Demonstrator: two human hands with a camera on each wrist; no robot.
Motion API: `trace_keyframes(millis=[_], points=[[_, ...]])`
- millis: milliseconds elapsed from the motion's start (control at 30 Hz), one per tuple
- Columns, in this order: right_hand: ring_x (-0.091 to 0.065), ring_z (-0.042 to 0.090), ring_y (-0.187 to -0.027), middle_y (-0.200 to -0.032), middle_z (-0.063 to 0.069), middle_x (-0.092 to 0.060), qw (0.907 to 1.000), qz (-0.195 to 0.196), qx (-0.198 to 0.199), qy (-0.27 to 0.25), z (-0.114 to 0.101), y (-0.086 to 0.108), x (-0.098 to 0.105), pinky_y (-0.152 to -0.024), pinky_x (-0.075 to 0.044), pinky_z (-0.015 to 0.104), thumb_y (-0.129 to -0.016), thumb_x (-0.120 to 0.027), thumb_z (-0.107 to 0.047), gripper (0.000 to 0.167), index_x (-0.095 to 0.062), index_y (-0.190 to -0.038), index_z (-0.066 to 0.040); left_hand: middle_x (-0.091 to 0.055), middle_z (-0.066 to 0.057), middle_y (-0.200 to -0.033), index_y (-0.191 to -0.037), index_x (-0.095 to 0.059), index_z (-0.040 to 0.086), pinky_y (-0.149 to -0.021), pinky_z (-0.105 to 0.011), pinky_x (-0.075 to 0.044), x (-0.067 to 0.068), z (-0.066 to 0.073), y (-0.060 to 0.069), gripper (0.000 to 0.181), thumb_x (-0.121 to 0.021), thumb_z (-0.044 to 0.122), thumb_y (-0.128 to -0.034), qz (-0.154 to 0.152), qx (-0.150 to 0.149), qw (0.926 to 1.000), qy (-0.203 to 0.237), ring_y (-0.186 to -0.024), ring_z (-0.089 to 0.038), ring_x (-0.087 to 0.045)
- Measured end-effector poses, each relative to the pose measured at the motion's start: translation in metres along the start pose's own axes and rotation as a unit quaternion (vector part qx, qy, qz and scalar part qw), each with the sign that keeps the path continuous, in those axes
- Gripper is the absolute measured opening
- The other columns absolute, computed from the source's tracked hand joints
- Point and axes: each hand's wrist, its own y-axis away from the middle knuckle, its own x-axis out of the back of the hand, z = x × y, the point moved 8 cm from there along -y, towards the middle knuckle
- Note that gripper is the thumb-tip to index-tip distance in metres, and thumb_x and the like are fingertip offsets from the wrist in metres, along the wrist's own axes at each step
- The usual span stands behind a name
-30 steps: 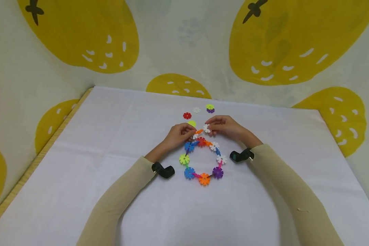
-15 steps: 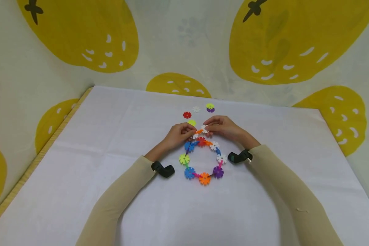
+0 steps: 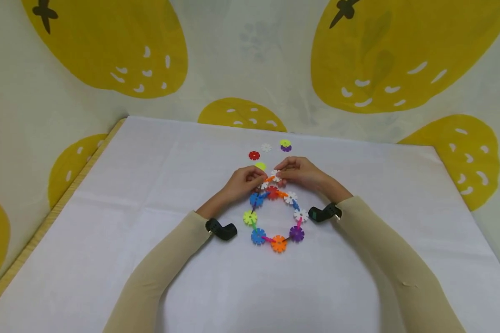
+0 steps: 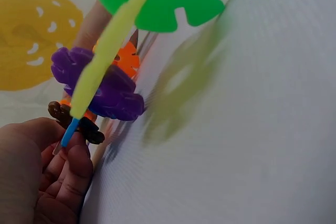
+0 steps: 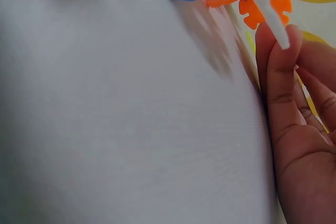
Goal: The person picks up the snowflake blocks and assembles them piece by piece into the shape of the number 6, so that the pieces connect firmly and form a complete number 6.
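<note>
Flower-shaped, notched plastic discs are linked into a ring (image 3: 256, 200) on the white cloth. At its far side, my left hand (image 3: 244, 183) pinches linked snowflake discs between thumb and fingers, by a white disc (image 3: 263, 186) and an edge-on orange disc (image 3: 270, 179). My right hand (image 3: 303, 173) pinches another white snowflake disc (image 3: 276, 175) against the orange one's right end; how far their slots engage is hidden. The left wrist view shows a brown disc (image 4: 94, 136) close to my left fingertips. In the right wrist view, the white disc (image 5: 278, 30) shows edge-on at my fingertips.
Beyond the hands lie loose discs: a red one (image 3: 254, 155), a white one (image 3: 266, 147), and a yellow one (image 3: 285, 143) overlapping a purple one (image 3: 286, 149). Another yellow disc (image 3: 260, 165) lies behind my left fingers. The table's wooden edge (image 3: 46, 231) runs along the left.
My right hand has moved slightly left, bringing its white disc from apart to against the orange disc. The left hand has stayed nearly still.
</note>
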Motion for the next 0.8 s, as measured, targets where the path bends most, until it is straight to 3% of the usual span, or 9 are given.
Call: trace_keyframes(millis=[300, 800], points=[[-0.066, 0.020, -0.074, -0.092, 0.012, -0.069, 0.9976, -0.057, 0.017, 0.036, -0.0056, 0.0006, -0.0058, -0.076, -0.056, 0.028, -0.097, -0.059, -0.006, 0.024, -0.059, -0.118, 0.007, -0.068, -0.013, -0.096, -0.113, -0.063, -0.001, -0.067, -0.022, -0.050, -0.0003, -0.0025, 0.0013, 0.026, -0.060, 0.020, -0.0981, 0.001, 0.010, 0.9999, -0.012, -0.077, -0.016, -0.060], [-0.062, 0.018, -0.067, -0.084, 0.011, -0.068, 0.9951, -0.066, 0.025, 0.069, -0.0074, -0.0058, -0.0069, -0.063, -0.054, 0.025, -0.095, -0.065, -0.013, 0.021, -0.065, -0.110, 0.001, -0.070, -0.014, -0.102, -0.114, -0.066, -0.001, -0.072, -0.021, -0.050, 0.0030, -0.0006, -0.0004, 0.025, -0.065, 0.016, -0.0950, 0.007, 0.011, 0.9998, -0.017, -0.080, -0.015, -0.064]])
